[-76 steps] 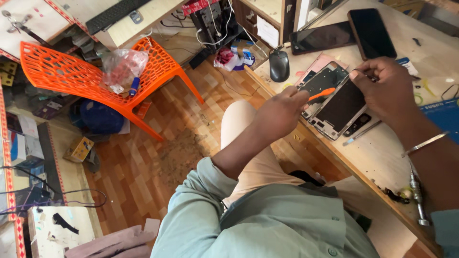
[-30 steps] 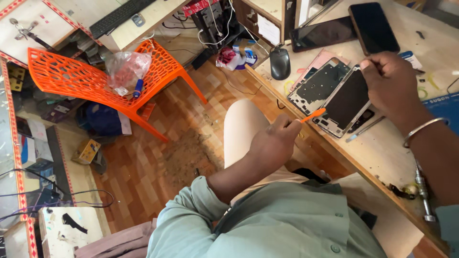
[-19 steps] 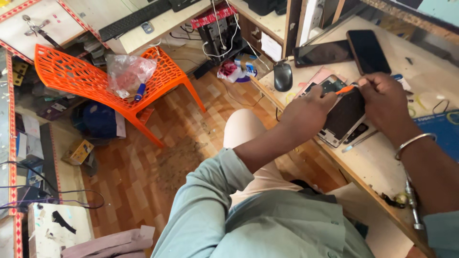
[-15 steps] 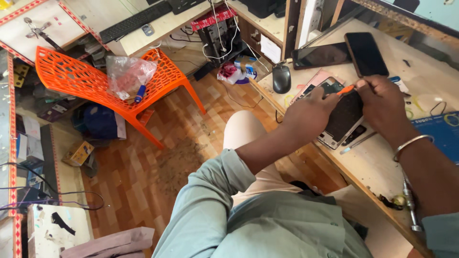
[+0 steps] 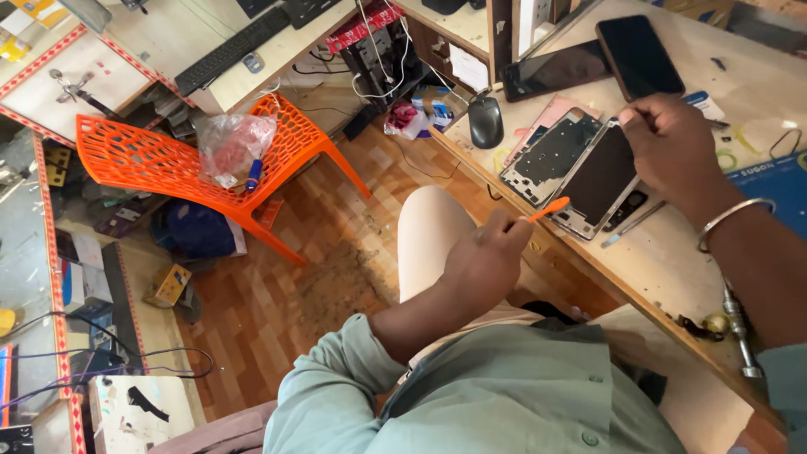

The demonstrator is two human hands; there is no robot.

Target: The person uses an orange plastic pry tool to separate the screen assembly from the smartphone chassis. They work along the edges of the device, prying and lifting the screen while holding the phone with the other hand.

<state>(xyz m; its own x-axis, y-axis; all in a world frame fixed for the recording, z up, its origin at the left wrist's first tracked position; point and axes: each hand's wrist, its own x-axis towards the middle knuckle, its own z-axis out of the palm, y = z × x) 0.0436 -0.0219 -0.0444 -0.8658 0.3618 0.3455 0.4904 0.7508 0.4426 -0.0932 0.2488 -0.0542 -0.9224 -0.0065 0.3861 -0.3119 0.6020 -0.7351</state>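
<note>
The left hand (image 5: 483,265) hangs off the counter (image 5: 672,269) edge, above the lap, its fingers pinching a thin orange pry tool (image 5: 548,208) whose tip points toward the opened phone (image 5: 593,176). The right hand (image 5: 672,147) rests on that phone's upper corner, fingers curled down on it (whether they pinch something small I cannot tell). The phone lies near the counter's edge, touching a bare back frame (image 5: 546,155). A hard pry could likely crack the dark panel, or shove the phone over the edge to the wooden floor (image 5: 294,277).
</note>
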